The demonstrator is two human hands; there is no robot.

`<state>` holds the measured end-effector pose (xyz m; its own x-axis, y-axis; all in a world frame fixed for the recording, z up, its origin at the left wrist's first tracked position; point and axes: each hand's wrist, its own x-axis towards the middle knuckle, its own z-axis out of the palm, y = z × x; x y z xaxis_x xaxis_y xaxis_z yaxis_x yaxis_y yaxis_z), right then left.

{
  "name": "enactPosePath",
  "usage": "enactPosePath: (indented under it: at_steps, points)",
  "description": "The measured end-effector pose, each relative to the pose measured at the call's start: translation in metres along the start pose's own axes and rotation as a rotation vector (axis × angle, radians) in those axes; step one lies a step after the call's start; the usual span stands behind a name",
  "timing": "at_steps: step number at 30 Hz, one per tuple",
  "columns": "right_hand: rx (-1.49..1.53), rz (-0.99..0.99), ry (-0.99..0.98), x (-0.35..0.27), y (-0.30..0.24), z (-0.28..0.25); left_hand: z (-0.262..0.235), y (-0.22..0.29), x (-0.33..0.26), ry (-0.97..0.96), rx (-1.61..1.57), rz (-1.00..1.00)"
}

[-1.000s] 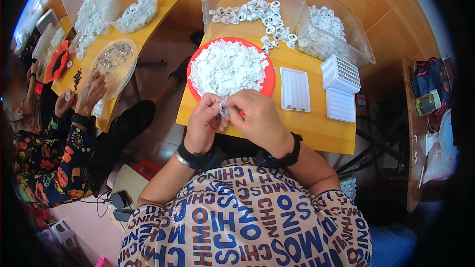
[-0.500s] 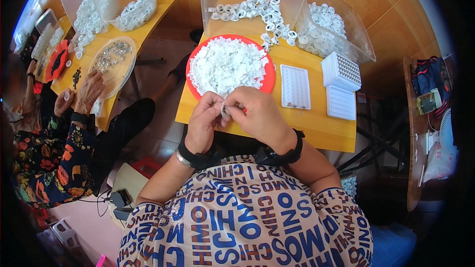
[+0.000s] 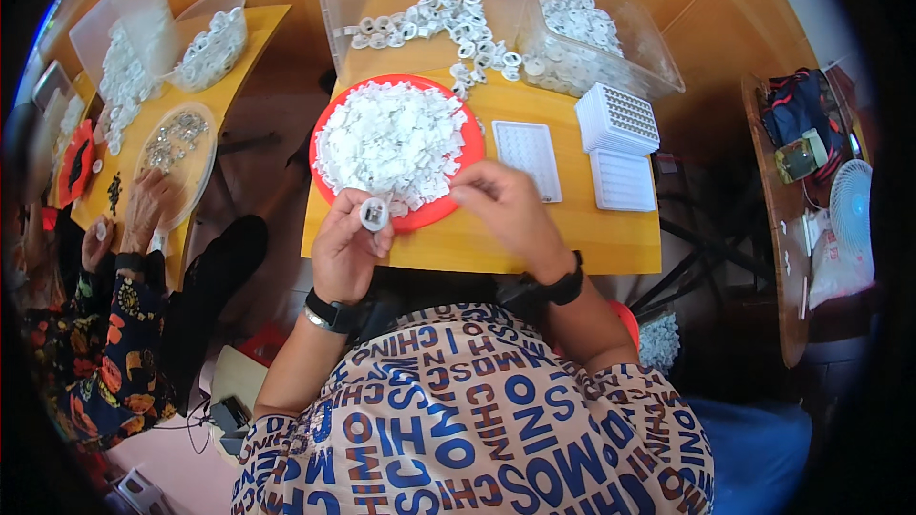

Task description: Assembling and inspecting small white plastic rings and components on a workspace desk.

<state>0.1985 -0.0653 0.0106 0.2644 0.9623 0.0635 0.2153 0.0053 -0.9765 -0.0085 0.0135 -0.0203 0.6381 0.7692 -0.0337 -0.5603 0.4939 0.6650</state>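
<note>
My left hand (image 3: 345, 248) grips a small round white plastic part (image 3: 374, 215) with a dark middle, just over the near edge of a red round tray (image 3: 473, 148). Heaped on that tray are many small white plastic pieces (image 3: 389, 138). Off to the right, my right hand (image 3: 515, 219) is raised at the tray's near right rim, apart from the left. Its thumb and fingers are drawn together; whether anything is between them is hidden. Beyond the right hand lies a white tray with small compartments (image 3: 527, 160).
Stacked white trays (image 3: 618, 119) and another white tray (image 3: 624, 181) are on the table's right. Behind stands a clear bin (image 3: 611, 62) of white parts, beside loose round white parts (image 3: 468, 33). At left, a co-worker's hand (image 3: 151, 205) is by a clear round tray (image 3: 202, 172).
My hands, together at the round part before, have separated: the right moved right, while the left turned the part face up. The view has shifted, so the table appears further left.
</note>
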Motion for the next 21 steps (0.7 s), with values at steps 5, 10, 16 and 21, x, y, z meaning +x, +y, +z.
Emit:
enactPosePath:
  at_steps: [5,10,16,21]
  points:
    - [-0.463,0.054,0.221,-0.013,0.002,-0.078,-0.008,0.0,0.002,-0.053,0.0,-0.01]
    - [-0.823,0.109,0.1,-0.021,0.002,-0.106,-0.008,-0.001,0.003,-0.009,-0.058,-0.049]
    - [-0.921,0.076,-0.021,-0.017,0.01,-0.099,-0.009,-0.002,0.003,-0.063,-0.057,-0.044]
    - [-0.963,0.058,-0.006,-0.016,0.014,-0.098,-0.003,-0.002,0.003,-0.005,-0.021,-0.034]
